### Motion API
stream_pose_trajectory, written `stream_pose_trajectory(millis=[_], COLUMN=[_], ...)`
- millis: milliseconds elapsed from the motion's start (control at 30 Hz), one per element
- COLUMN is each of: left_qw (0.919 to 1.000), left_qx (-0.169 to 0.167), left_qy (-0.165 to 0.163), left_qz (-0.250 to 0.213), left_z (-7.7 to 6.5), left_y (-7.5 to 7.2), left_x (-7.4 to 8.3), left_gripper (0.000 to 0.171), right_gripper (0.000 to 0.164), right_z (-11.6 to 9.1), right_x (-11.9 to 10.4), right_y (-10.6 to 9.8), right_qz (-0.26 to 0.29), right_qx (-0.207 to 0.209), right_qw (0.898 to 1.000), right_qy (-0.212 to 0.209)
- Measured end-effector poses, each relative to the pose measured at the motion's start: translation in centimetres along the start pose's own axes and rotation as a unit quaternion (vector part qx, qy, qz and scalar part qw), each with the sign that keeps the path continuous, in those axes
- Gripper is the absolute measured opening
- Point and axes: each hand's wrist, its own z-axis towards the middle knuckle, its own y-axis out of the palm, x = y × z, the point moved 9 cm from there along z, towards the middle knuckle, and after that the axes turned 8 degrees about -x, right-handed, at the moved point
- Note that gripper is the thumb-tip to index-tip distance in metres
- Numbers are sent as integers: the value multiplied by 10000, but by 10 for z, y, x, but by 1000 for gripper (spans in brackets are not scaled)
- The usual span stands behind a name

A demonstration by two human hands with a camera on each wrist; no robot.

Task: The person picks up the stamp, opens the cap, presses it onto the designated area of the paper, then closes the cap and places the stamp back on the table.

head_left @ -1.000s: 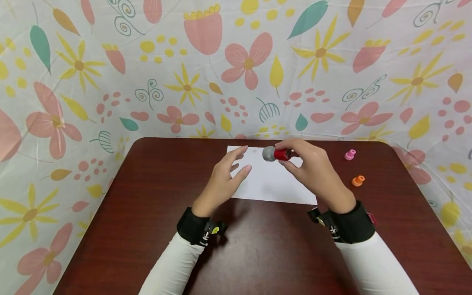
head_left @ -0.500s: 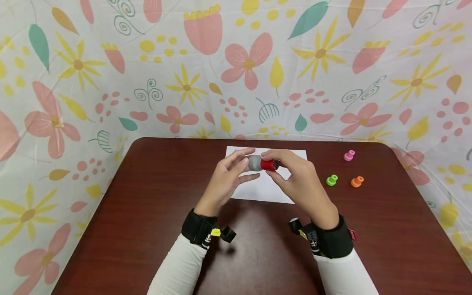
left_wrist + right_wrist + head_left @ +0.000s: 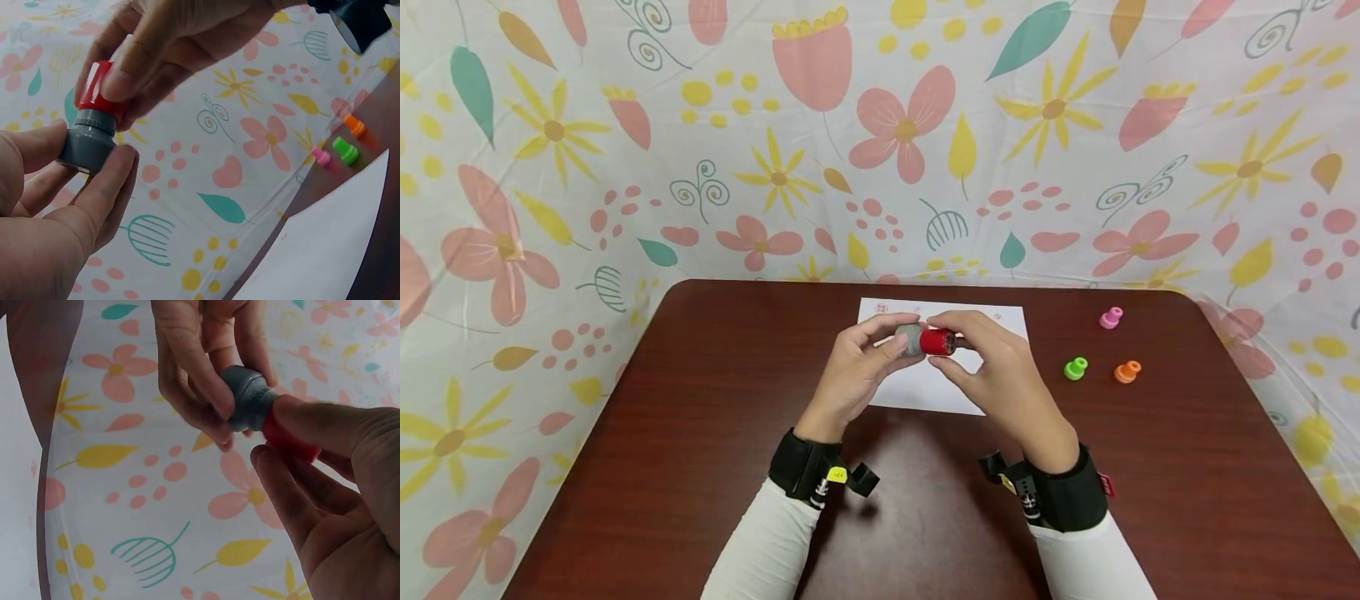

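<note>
A small stamp with a red body and a grey cap is held in the air over the white paper. My left hand pinches the grey cap between thumb and fingers. The red body is gripped by my right hand. In the left wrist view the grey cap still sits against the red body, below it. The right wrist view shows the right thumb over the red body. Faint red prints mark the paper's far edge; the hands hide part of the sheet.
Right of the paper stand a pink peg-shaped piece, a green one and an orange one. They rest on the dark brown table. A flowered cloth hangs behind the table.
My right hand has brought the stamp left and lower. My left hand, apart from it at first, has taken hold of the grey cap. The green piece and red prints have come into view.
</note>
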Motion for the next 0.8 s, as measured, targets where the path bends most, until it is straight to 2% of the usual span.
stream_pose_trajectory(millis=[300, 500, 633, 800], left_qw=[9998, 9986, 9973, 9918], left_qx=[140, 49, -18, -8], left_qy=[92, 84, 28, 18], left_qz=[118, 518, 729, 1280], left_z=[0, -2, -4, -8], left_y=[-3, -3, -5, -5], left_x=[4, 8, 13, 21], left_gripper=[36, 36, 39, 35], right_gripper=[44, 41, 39, 37], right_z=[-1, -3, -2, -2], right_x=[4, 6, 5, 5], right_y=[2, 6, 6, 5], right_qz=[43, 68, 269, 510], right_qx=[78, 55, 98, 208], right_qw=[9999, 9999, 9995, 9985], right_qy=[118, 131, 114, 79])
